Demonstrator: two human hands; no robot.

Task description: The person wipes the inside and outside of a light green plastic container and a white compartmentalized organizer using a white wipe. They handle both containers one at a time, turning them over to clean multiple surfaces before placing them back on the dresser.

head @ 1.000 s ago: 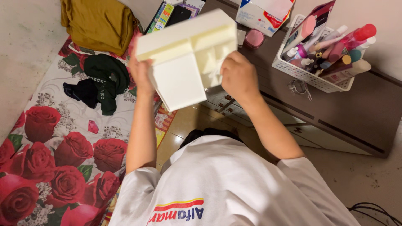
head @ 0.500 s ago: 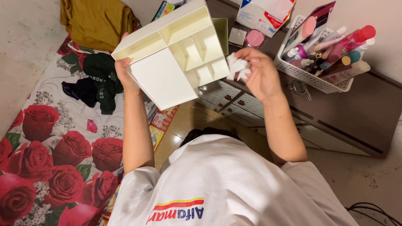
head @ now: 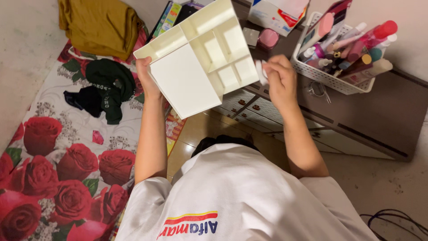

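The left hand point(head: 147, 79) grips the cream plastic organiser tray point(head: 200, 58), held up tilted; its little boxes look empty. The right hand point(head: 280, 80) pinches a small white thing point(head: 260, 72). The white basket point(head: 332, 79) holds many bottles point(head: 356, 44).

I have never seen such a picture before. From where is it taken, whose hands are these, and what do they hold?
There is no machine here. A camera worn on a person's head looks down, so you see that person's own white shirt, arms and two bare hands.

The left hand grips the edge of a cream plastic organizer tray with several empty compartments, held up and tilted. The right hand pinches a small white object beside the tray's edge; what it is cannot be told.

Behind stands a dark brown cabinet. On it are a white basket full of cosmetic bottles and tubes, a small pink case and a white carton. To the side lies a rose-patterned cloth with dark green clothes and a mustard garment.
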